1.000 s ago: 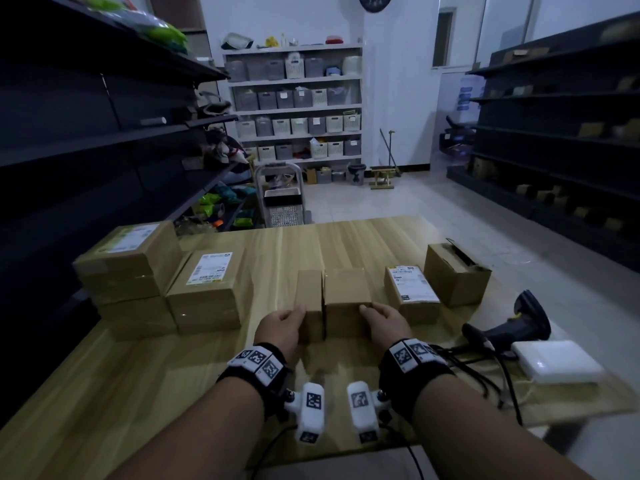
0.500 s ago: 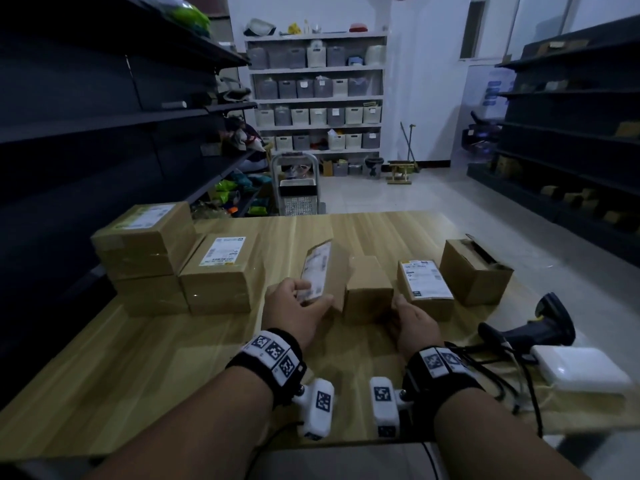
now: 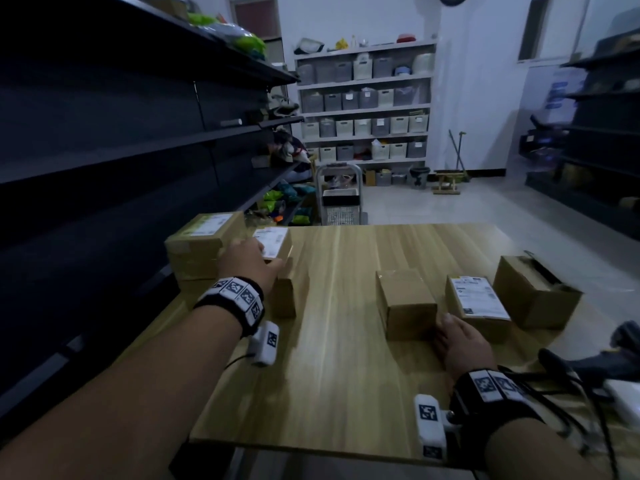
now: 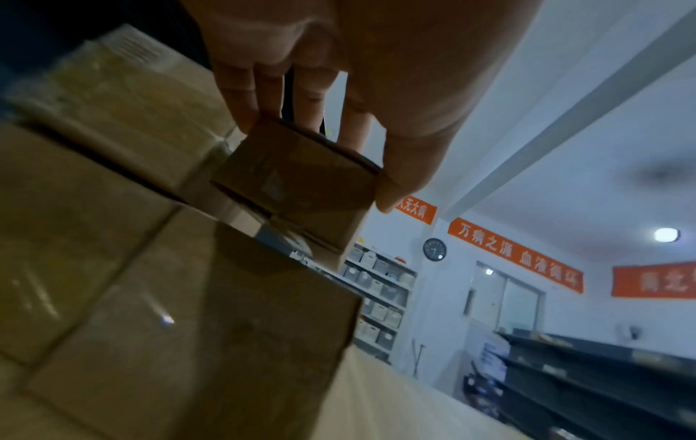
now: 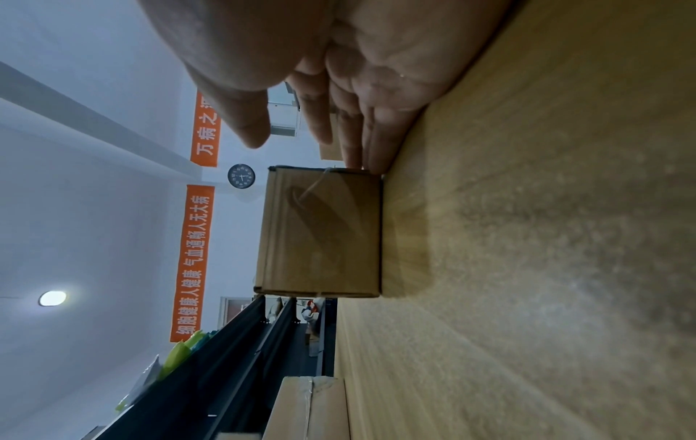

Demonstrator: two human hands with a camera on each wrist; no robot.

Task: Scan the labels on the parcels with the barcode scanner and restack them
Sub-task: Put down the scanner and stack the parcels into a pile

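My left hand [image 3: 258,259] grips a small labelled parcel [image 3: 275,241] and holds it over the cardboard stack [image 3: 194,261] at the table's left edge. In the left wrist view the fingers [image 4: 260,98] and thumb pinch that parcel [image 4: 297,175] just above a larger box [image 4: 188,312]. My right hand [image 3: 459,339] rests on the table with straight fingers touching the near right corner of a plain brown parcel [image 3: 405,301], which the right wrist view shows as the box [image 5: 324,232]. The barcode scanner [image 3: 620,355] lies at the far right, untouched.
A labelled parcel [image 3: 479,301] and an open carton [image 3: 535,292] sit right of the plain one. A white device [image 3: 627,401] and cables lie by the scanner. Dark shelving [image 3: 121,140] runs along the left. The wooden table [image 3: 346,358] stretches between the hands.
My left hand lifted the small labelled parcel away from the plain one and carried it left over the stack. The right hand stayed beside the plain parcel.
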